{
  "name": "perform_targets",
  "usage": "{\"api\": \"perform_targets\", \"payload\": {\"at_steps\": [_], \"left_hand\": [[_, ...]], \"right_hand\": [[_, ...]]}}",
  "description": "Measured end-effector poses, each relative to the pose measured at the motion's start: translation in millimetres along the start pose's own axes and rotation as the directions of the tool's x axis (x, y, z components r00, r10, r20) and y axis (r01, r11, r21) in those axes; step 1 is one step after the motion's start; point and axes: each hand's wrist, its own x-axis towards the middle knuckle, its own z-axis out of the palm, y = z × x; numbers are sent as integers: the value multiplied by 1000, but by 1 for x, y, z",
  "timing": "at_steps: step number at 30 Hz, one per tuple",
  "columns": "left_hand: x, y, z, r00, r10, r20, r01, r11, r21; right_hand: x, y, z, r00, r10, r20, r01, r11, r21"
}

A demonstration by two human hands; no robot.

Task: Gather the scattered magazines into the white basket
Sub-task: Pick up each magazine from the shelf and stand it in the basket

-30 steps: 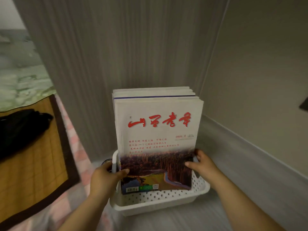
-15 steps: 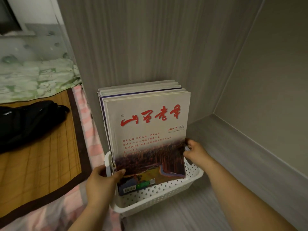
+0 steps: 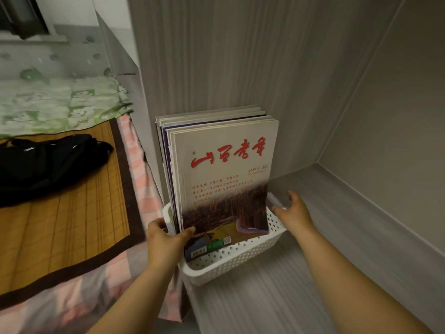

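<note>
Several magazines stand upright in the white perforated basket, the front one pale with red lettering and a dark landscape photo. The basket sits on a grey shelf against a wood-grain wall. My left hand grips the basket's left rim, its thumb lying on the front magazine's lower left corner. My right hand is at the basket's right end with fingers relaxed and spread, just off or barely touching the rim.
To the left lies a bed with a bamboo mat, a black bag on it, a pink checked sheet and a green floral quilt. The grey shelf is walled at the back and right.
My right hand has let go of the front magazine's right edge and moved outward to the basket's right end. The view shifted, showing more of the bed.
</note>
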Motion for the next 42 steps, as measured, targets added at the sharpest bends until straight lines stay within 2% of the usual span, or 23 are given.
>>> {"api": "perform_targets", "payload": {"at_steps": [4,6,9,12,16,24,27,36,42], "left_hand": [[4,2,-18,983,24,184,-11,998,-69],[12,6,-27,951,-15,307,67,985,-159],[25,13,-35,922,-78,379,165,965,-203],[38,15,-34,907,-77,414,128,987,-96],[54,11,-38,898,-63,434,84,996,-29],[61,7,-29,949,-75,306,95,994,-51],[62,8,-25,962,-90,256,110,992,-67],[71,13,-22,963,-119,243,132,991,-37],[72,17,-24,965,-99,245,108,994,-25]], "right_hand": [[-53,11,13,990,76,-116,-39,955,293],[-77,11,27,979,96,-181,-11,906,424],[-99,5,45,974,124,-189,16,797,603],[-104,-5,64,979,159,-127,-60,822,566],[-104,-16,74,969,181,-168,-56,824,564],[-96,-19,71,974,187,-125,-89,829,553],[-94,-23,74,969,186,-159,-67,826,560],[-106,-39,110,923,266,-277,-18,751,660],[-105,-41,114,921,291,-259,-39,730,682]]}}
